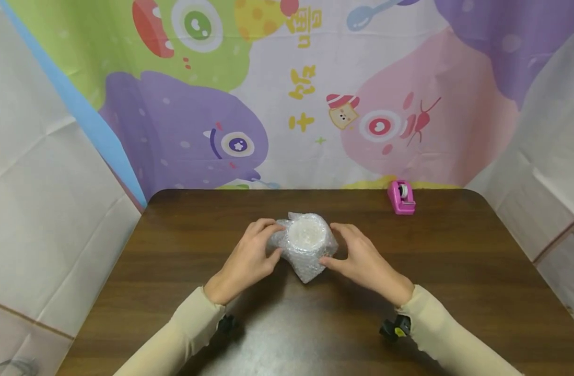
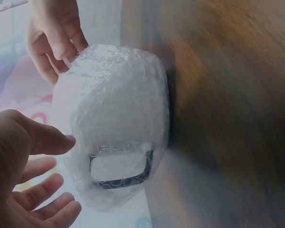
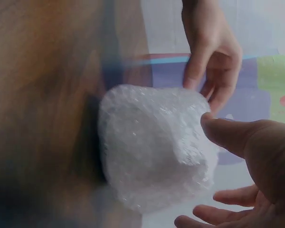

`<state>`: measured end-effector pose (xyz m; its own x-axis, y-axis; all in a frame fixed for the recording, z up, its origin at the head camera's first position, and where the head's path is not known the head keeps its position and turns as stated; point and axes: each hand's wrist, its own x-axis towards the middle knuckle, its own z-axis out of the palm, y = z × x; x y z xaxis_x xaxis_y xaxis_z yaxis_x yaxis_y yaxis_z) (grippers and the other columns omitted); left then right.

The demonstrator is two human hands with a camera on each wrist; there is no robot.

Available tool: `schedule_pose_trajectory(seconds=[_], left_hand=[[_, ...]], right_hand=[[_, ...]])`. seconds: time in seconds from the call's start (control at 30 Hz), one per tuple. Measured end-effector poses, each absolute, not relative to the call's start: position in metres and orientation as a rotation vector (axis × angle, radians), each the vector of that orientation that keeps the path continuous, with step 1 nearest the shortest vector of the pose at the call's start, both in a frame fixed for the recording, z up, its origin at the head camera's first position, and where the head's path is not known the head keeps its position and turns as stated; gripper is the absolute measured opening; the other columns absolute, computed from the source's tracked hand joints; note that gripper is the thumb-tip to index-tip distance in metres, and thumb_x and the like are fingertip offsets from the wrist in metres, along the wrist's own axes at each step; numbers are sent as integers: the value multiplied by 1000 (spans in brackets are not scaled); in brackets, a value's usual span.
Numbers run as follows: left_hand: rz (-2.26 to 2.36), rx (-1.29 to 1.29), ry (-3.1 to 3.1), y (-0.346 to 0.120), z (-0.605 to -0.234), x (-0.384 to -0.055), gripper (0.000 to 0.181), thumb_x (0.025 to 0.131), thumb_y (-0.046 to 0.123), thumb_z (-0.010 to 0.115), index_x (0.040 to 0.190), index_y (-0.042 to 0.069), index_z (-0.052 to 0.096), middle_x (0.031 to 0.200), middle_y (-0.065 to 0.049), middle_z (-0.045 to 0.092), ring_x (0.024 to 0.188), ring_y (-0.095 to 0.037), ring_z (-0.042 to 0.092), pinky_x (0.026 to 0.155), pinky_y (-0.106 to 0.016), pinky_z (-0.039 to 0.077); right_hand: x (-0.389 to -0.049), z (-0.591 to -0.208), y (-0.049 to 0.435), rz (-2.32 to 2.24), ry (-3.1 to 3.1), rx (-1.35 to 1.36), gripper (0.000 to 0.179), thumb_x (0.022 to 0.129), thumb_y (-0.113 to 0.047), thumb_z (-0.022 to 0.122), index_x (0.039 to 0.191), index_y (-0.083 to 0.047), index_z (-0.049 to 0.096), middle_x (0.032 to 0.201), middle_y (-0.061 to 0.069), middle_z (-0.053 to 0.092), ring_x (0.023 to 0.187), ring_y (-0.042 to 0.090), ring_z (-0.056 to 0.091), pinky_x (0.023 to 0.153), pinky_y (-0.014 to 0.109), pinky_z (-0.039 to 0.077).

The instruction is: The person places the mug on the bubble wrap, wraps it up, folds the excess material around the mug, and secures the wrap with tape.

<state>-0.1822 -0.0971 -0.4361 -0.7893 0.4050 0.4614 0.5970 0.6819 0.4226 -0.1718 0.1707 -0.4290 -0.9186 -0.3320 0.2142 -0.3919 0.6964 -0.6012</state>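
A white mug wrapped in bubble wrap (image 1: 307,245) stands on the table between both hands, its pale round end facing up. Through the wrap in the left wrist view, a mug handle (image 2: 126,182) shows with a dark edge. My left hand (image 1: 250,254) is at the wrap's left side, fingers spread and slightly bent, thumb tip close by the plastic. On the other side is my right hand (image 1: 364,258), its thumb tip right at the wrap's edge and its fingers loosely curved beyond. Neither hand's fingers close round the bundle.
A pink tape dispenser (image 1: 402,197) sits near the back right edge of the brown wooden table (image 1: 315,334). Behind the table hangs a cartoon-printed curtain (image 1: 305,151), with pale panels on both sides.
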Motion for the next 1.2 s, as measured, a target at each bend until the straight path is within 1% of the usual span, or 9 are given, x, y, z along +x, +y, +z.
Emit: schedule_pose_trajectory(seconds=[0.03,0.17,0.27,0.47,0.63,0.9,1.2], left_hand=[[-807,-789,-2572,-97,-436,-182,43,82,7,85,123,3,70,127,-13,64,116,-31,61,97,-44,55],[-778,-796,-2596,-96,-438,-183,42,84,11,86,122,3,71,126,-13,67,116,-31,63,99,-43,55],[-756,-796,-2596,-96,-438,-184,42,84,11,85,123,3,72,125,-13,69,117,-31,63,101,-42,54],[-728,-793,-2577,-98,-440,-186,40,85,9,84,122,3,72,123,-14,70,117,-32,64,99,-43,55],[-711,-775,-2586,-102,-440,-189,40,85,8,84,122,2,72,123,-14,70,116,-33,64,100,-44,55],[-702,-737,-2584,-109,-438,-192,41,83,6,85,121,-1,72,122,-18,70,115,-36,66,98,-49,56],[-736,-656,-2627,-119,-435,-198,40,83,1,83,121,-3,71,123,-21,70,113,-36,70,93,-49,58]], right_hand=[[-172,-431,169,1032,-2810,598,82,81,-28,89,144,7,49,140,26,57,125,40,60,104,54,51],[-172,-440,163,1071,-2781,601,87,78,-24,92,145,8,46,135,25,58,114,35,63,96,48,56],[-174,-446,158,1107,-2735,596,85,77,-20,93,143,7,47,132,24,58,111,33,64,93,43,58],[-180,-451,152,1167,-2672,589,76,76,-16,93,135,6,51,127,22,59,112,33,65,91,37,60],[-186,-452,146,1172,-2663,600,72,77,-17,92,132,5,51,125,21,59,109,33,68,90,36,61],[-195,-454,135,1171,-2682,600,69,78,-19,92,128,5,51,123,21,58,102,33,70,85,35,62],[-209,-455,117,1167,-2718,597,67,79,-21,91,127,4,51,120,19,58,103,31,69,85,34,61]])
